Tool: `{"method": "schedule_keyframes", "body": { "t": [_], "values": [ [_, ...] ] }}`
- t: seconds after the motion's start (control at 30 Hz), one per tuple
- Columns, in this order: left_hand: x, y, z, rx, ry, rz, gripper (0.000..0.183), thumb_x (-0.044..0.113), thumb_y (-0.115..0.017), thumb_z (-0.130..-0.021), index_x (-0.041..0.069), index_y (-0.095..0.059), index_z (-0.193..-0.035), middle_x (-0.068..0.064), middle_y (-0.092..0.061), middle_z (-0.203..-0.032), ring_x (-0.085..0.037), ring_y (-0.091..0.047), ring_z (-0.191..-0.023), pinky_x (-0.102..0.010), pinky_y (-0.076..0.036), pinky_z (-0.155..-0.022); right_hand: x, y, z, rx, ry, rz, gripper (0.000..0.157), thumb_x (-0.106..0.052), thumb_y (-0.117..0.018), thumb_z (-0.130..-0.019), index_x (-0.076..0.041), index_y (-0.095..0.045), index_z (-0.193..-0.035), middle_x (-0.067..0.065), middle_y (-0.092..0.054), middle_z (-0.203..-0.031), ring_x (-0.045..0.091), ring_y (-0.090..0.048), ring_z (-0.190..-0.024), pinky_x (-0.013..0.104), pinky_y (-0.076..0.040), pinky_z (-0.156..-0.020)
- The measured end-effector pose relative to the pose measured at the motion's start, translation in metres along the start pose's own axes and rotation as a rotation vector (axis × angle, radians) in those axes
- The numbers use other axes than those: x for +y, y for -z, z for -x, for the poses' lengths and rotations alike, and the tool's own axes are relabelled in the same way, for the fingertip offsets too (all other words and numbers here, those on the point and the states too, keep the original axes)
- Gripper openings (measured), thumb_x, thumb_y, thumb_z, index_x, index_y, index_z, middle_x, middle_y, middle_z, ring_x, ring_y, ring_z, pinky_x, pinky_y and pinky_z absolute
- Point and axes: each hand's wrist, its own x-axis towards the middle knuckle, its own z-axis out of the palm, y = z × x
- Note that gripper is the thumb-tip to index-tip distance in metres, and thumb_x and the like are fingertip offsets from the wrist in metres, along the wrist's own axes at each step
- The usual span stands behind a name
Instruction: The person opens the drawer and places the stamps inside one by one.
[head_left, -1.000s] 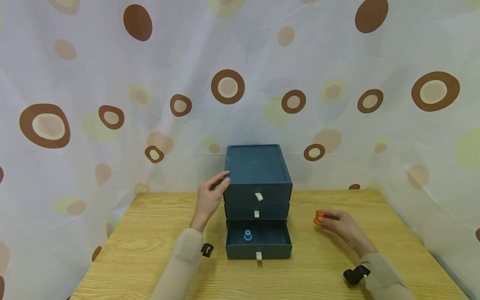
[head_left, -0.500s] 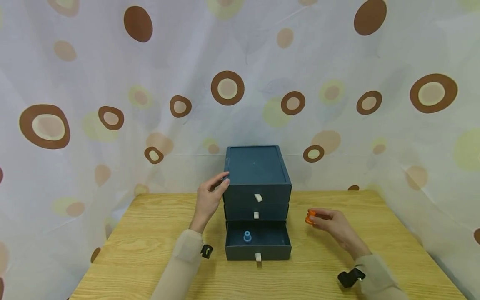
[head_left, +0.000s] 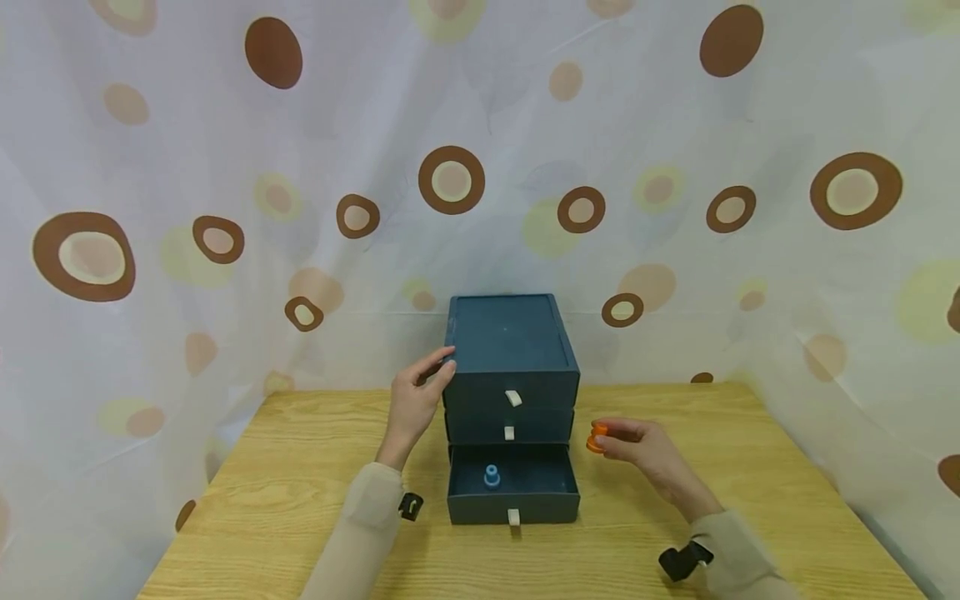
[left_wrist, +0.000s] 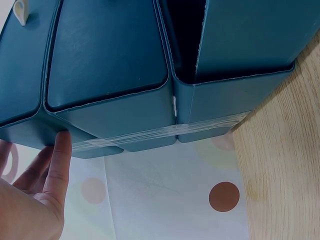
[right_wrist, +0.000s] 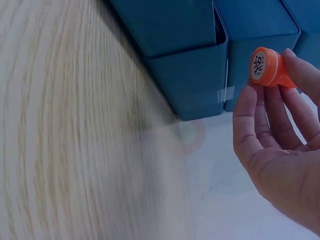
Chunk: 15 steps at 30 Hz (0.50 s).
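Observation:
A dark blue three-drawer unit [head_left: 510, 333] stands on the table with its bottom drawer [head_left: 514, 510] pulled out. In that drawer a small blue stamp [head_left: 491, 477] stands upright, toward the left. My left hand [head_left: 412, 406] rests at the unit's upper left side; in the left wrist view its thumb [left_wrist: 59, 165] touches the wall. To the right of the unit, my right hand [head_left: 651, 454] pinches an orange stamp [head_left: 597, 438] between thumb and fingers. The stamp's round, patterned printing face [right_wrist: 258, 65] shows in the right wrist view.
The wooden table [head_left: 315, 492] reaches to a patterned cloth backdrop [head_left: 480, 100] behind and at the sides. Clear tape [left_wrist: 165, 131] runs across the unit's side. White pull tabs [head_left: 513, 398] stick out from the drawer fronts.
My right hand has moved left with the orange stamp, nearer to the drawer unit. My left hand stays at the unit's side. The head view has shifted slightly.

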Motion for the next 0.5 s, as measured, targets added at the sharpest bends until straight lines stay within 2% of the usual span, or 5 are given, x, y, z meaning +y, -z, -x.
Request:
{"method": "schedule_keyframes", "body": {
  "t": [0.07, 0.13, 0.3, 0.4, 0.5],
  "values": [
    [0.0, 0.001, 0.001, 0.0, 0.005, 0.001, 0.034, 0.037, -0.065, -0.095, 0.025, -0.068, -0.127, 0.0, -0.063, -0.133, -0.022, -0.061, -0.116, -0.05, -0.045, -0.104, -0.001, -0.005, -0.001, 0.004, 0.005, 0.002, 0.053, -0.021, -0.069, -0.093, 0.006, -0.053, -0.136, 0.02, -0.063, -0.127, 0.011, -0.069, -0.098, 0.03, -0.056, -0.088],
    [0.01, 0.002, 0.003, -0.007, 0.02, 0.002, 0.035, 0.034, -0.064, -0.096, 0.021, -0.067, -0.128, -0.004, -0.062, -0.135, -0.025, -0.06, -0.118, -0.051, -0.044, -0.105, -0.002, -0.009, -0.002, 0.007, 0.008, 0.008, 0.053, -0.021, -0.069, -0.093, 0.006, -0.053, -0.136, 0.023, -0.061, -0.128, 0.011, -0.069, -0.098, 0.029, -0.056, -0.087],
    [0.036, 0.005, 0.008, -0.036, 0.059, -0.008, 0.037, 0.024, -0.062, -0.098, 0.01, -0.064, -0.131, -0.012, -0.06, -0.137, -0.032, -0.057, -0.121, -0.054, -0.041, -0.107, -0.004, -0.018, -0.003, 0.004, 0.004, 0.021, 0.054, -0.021, -0.07, -0.092, 0.009, -0.053, -0.134, 0.015, -0.067, -0.12, 0.011, -0.069, -0.095, 0.03, -0.056, -0.086],
    [0.031, 0.005, 0.006, -0.041, 0.069, -0.013, 0.037, 0.026, -0.062, -0.098, 0.011, -0.063, -0.132, -0.01, -0.059, -0.139, -0.031, -0.057, -0.122, -0.054, -0.041, -0.108, -0.007, -0.024, -0.004, -0.007, 0.01, 0.021, 0.053, -0.021, -0.071, -0.091, 0.009, -0.056, -0.132, 0.009, -0.07, -0.115, 0.012, -0.07, -0.094, 0.038, -0.056, -0.09],
    [0.017, 0.003, 0.002, -0.039, 0.071, -0.01, 0.037, 0.027, -0.062, -0.098, 0.014, -0.063, -0.133, -0.009, -0.058, -0.14, -0.03, -0.056, -0.124, -0.055, -0.04, -0.109, -0.008, -0.03, -0.004, -0.028, 0.027, 0.019, 0.051, -0.021, -0.071, -0.091, 0.007, -0.058, -0.131, 0.012, -0.07, -0.117, 0.014, -0.071, -0.094, 0.046, -0.055, -0.092]
  ]
}}
